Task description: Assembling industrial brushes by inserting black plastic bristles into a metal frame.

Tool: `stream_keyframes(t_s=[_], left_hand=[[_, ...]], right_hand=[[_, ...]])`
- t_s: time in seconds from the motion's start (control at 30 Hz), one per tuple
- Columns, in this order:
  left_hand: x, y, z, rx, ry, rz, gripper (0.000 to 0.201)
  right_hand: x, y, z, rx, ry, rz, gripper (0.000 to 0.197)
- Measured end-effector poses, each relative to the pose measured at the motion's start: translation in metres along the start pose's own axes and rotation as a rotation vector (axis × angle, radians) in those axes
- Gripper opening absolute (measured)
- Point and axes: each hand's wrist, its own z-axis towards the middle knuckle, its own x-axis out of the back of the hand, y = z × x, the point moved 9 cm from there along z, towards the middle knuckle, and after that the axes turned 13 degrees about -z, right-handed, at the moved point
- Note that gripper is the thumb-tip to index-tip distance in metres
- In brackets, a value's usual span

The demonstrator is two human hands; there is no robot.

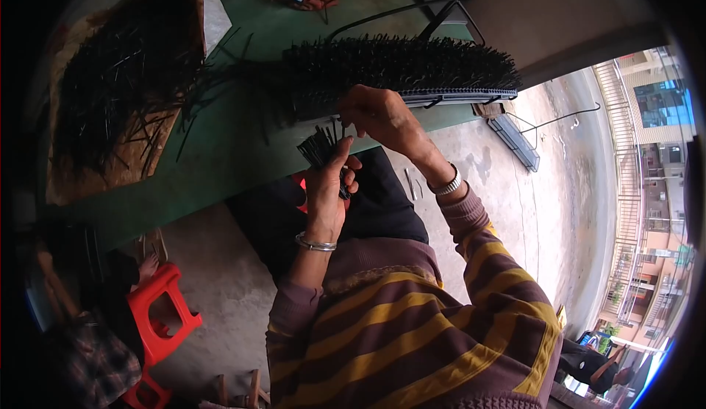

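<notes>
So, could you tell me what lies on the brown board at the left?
A loose heap of thin black sticks covers the brown board; most of its surface beneath is hidden.

Open-air roadside workshop, green worktable (243,152) heaped with black bristle sticks (118,85), bare concrete floor (515,181), street buildings (654,188) beyond

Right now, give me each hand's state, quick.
Left hand: closed around a bundle of thin black sticks.
Right hand: fingers pinched at the sticks' tips, beside the long black bristled strip.

two hands (327,188), two bracelets (316,244), one red stool (158,313)
</notes>
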Motion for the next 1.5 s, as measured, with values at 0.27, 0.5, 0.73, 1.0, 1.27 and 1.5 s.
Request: stream_keyframes(t_s=[0.27,0.5,0.73,1.0,1.27,1.5], left_hand=[[0.008,-0.001,0.001,-0.014,0.136,-0.045,0.029],[0.0,-0.003,0.004,0.005,-0.045,-0.085,0.021],[-0.005,0.003,-0.003,0.008,-0.008,-0.101,0.02],[-0.002,0.003,-0.001,-0.063,-0.057,-0.026,0.026],[0.003,-0.004,-0.004,0.031,0.059,-0.076,0.038],[-0.004,-0.002,0.001,0.045,-0.071,-0.085,0.03]], right_hand=[[0.054,-0.032,-0.001,0.274,0.695,-0.476,0.005],[0.043,-0.016,0.014,0.233,0.734,-0.53,0.008],[0.02,-0.012,0.019,0.228,0.606,-0.765,0.01],[-0.002,0.002,-0.001,-0.023,0.044,-0.055,0.009],[0.056,-0.026,-0.011,0.209,0.63,-0.346,0.007],[0.044,-0.021,0.005,0.231,0.726,-0.521,0.009]])
